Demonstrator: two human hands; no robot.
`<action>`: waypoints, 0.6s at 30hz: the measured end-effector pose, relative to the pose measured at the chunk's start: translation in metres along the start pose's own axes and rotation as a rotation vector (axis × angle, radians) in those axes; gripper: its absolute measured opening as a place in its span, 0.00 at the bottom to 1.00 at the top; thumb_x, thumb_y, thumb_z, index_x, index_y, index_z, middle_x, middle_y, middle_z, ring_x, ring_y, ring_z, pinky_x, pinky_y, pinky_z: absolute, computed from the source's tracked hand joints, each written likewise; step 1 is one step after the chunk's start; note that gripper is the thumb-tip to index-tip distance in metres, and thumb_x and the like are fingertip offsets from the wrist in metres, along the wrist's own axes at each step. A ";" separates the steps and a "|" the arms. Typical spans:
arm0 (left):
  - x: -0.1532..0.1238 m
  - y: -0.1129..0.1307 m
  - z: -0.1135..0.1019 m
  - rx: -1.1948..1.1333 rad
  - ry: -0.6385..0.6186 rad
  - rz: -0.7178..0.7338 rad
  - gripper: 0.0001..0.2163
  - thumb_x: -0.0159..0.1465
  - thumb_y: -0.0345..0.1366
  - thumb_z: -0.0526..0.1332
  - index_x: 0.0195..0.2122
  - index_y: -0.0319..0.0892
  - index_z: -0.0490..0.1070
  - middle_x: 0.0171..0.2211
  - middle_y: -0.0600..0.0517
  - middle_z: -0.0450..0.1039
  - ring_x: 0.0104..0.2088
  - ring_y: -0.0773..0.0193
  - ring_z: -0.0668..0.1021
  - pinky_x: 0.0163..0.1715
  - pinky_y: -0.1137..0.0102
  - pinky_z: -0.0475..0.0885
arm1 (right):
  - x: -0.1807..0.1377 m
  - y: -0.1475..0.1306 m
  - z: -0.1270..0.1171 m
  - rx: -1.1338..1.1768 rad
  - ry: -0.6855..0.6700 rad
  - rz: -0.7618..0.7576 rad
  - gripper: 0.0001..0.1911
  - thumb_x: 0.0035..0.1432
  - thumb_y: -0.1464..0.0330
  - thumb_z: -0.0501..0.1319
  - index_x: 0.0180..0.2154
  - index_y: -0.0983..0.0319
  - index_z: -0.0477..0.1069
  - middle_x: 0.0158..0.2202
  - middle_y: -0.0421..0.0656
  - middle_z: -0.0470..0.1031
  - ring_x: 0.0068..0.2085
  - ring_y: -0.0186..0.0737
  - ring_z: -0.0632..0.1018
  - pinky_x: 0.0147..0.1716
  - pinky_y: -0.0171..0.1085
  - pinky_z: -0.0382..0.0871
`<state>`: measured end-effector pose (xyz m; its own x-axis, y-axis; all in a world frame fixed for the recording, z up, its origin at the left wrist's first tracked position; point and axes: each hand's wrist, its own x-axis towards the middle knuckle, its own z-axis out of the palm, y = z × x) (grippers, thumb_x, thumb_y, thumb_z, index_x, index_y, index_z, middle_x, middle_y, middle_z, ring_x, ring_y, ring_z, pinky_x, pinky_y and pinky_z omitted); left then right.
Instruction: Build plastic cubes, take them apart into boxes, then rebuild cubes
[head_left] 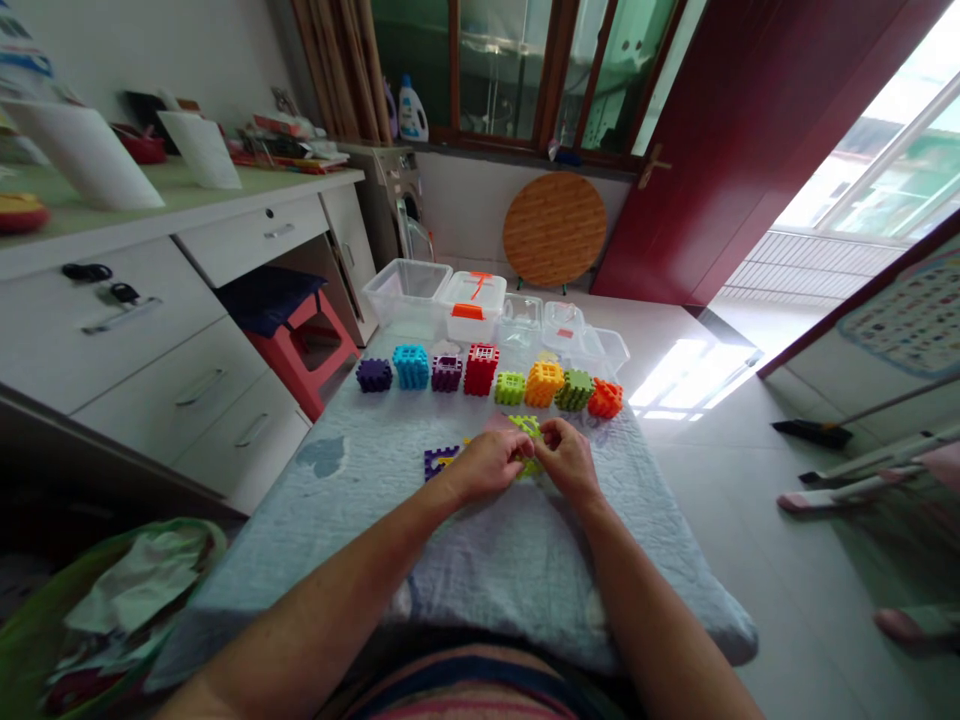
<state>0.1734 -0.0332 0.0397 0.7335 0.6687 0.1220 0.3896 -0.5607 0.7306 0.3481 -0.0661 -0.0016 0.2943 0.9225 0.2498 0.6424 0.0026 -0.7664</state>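
At frame centre, the left hand [484,465] and right hand [570,458] pinch lime-green toothed pieces [527,427], fingers closed on them; lining the teeth up squarely before pressing seems wise.

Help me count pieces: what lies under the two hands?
A lime-green piece shows between left hand and right hand, purple piece beside them; anything beneath the palms is hidden.

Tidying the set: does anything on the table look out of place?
Little. The eight puzzle cubes stand in a neat row. A flat purple piece lies loose by the left hand, which shares a lime-green piece with the right hand, and a grey-blue blotch on the cloth may be stain or print.
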 end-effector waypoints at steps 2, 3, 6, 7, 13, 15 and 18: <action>0.002 -0.004 0.005 0.079 0.133 0.050 0.10 0.56 0.23 0.61 0.37 0.42 0.73 0.38 0.50 0.76 0.42 0.59 0.76 0.46 0.65 0.70 | 0.000 0.000 -0.004 0.016 0.007 0.011 0.09 0.47 0.64 0.60 0.32 0.60 0.71 0.24 0.38 0.70 0.26 0.36 0.70 0.30 0.35 0.64; 0.001 -0.007 0.005 0.105 0.200 0.061 0.11 0.57 0.23 0.61 0.39 0.42 0.73 0.41 0.49 0.77 0.45 0.57 0.75 0.49 0.63 0.69 | 0.001 0.000 -0.006 0.022 0.007 0.010 0.09 0.47 0.64 0.60 0.32 0.61 0.71 0.24 0.38 0.70 0.26 0.36 0.70 0.30 0.35 0.64; -0.007 -0.015 -0.006 0.145 0.329 0.041 0.12 0.59 0.25 0.61 0.43 0.42 0.72 0.44 0.47 0.76 0.46 0.56 0.75 0.50 0.61 0.69 | 0.002 0.000 -0.014 0.026 -0.072 -0.030 0.08 0.48 0.65 0.60 0.32 0.61 0.71 0.25 0.38 0.70 0.27 0.36 0.71 0.32 0.35 0.65; -0.010 -0.018 -0.011 0.153 0.342 0.034 0.12 0.59 0.26 0.62 0.44 0.42 0.72 0.44 0.47 0.76 0.46 0.56 0.75 0.50 0.61 0.69 | 0.002 0.000 -0.016 0.019 -0.119 -0.056 0.08 0.48 0.66 0.61 0.33 0.61 0.71 0.26 0.38 0.71 0.29 0.36 0.71 0.32 0.35 0.65; -0.025 -0.026 -0.017 0.248 0.201 0.088 0.25 0.52 0.40 0.73 0.50 0.43 0.71 0.50 0.46 0.74 0.50 0.51 0.72 0.53 0.57 0.66 | 0.001 -0.007 -0.028 -0.091 -0.366 -0.260 0.08 0.47 0.73 0.63 0.34 0.60 0.72 0.33 0.40 0.74 0.37 0.38 0.73 0.40 0.37 0.65; -0.027 -0.024 -0.012 0.310 0.158 0.091 0.27 0.49 0.44 0.74 0.49 0.44 0.72 0.49 0.46 0.73 0.50 0.50 0.72 0.53 0.56 0.65 | 0.000 -0.009 -0.029 -0.138 -0.433 -0.292 0.08 0.48 0.75 0.63 0.34 0.60 0.73 0.34 0.40 0.74 0.38 0.38 0.72 0.42 0.37 0.65; -0.031 -0.018 -0.005 0.404 0.129 0.088 0.23 0.48 0.46 0.75 0.42 0.43 0.74 0.45 0.46 0.73 0.49 0.49 0.71 0.52 0.55 0.65 | -0.001 -0.009 -0.029 -0.162 -0.470 -0.312 0.09 0.50 0.76 0.63 0.35 0.61 0.74 0.35 0.40 0.74 0.39 0.38 0.72 0.43 0.37 0.64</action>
<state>0.1408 -0.0405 0.0262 0.7083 0.6508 0.2735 0.5342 -0.7474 0.3949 0.3631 -0.0782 0.0222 -0.2477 0.9599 0.1314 0.7593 0.2766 -0.5890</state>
